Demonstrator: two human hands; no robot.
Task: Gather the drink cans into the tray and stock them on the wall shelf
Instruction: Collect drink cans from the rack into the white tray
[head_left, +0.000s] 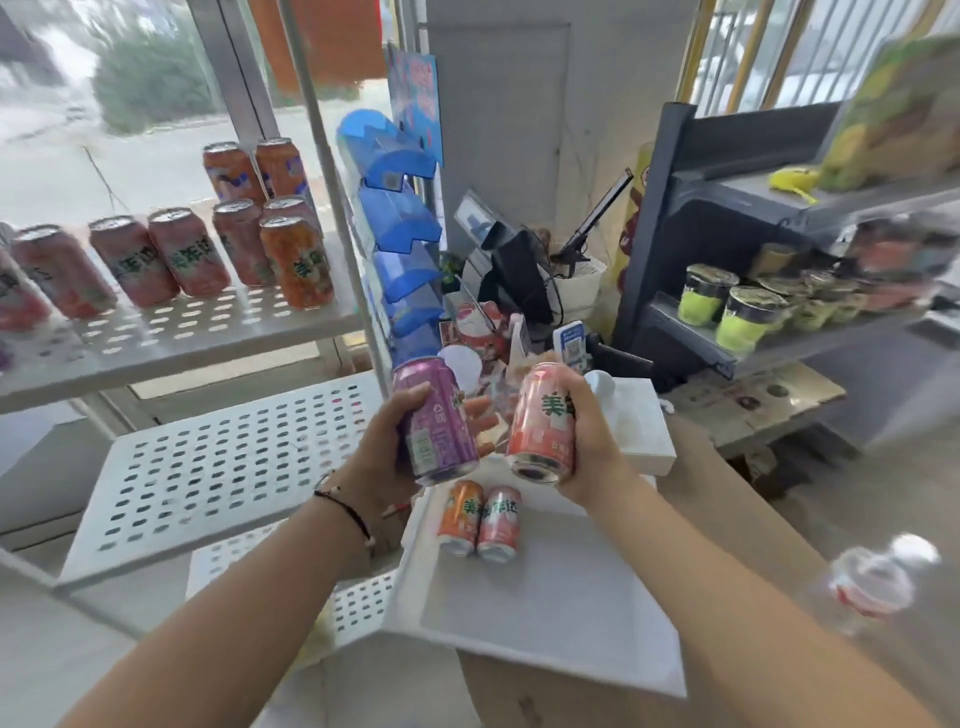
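Note:
My left hand (382, 441) grips a purple can (436, 421), held tilted above the far end of the white tray (545, 613). My right hand (584, 436) grips a pink can (543, 421) beside it, its base turned toward me. An orange can (461, 517) and a pink can (498, 522) lie side by side on the tray below my hands. On the upper level of the white perforated shelf (208, 322) at left, several pink and orange cans (296, 260) stand upright. The middle shelf level (218, 467) holds no cans.
The tray rests on a brown cardboard box (737, 519). Blue plastic holders (405, 234) and a checkout terminal (514, 270) crowd the counter behind. A dark rack (727, 312) with green-topped cups stands at right. A clear bottle (872, 587) sits near the right edge.

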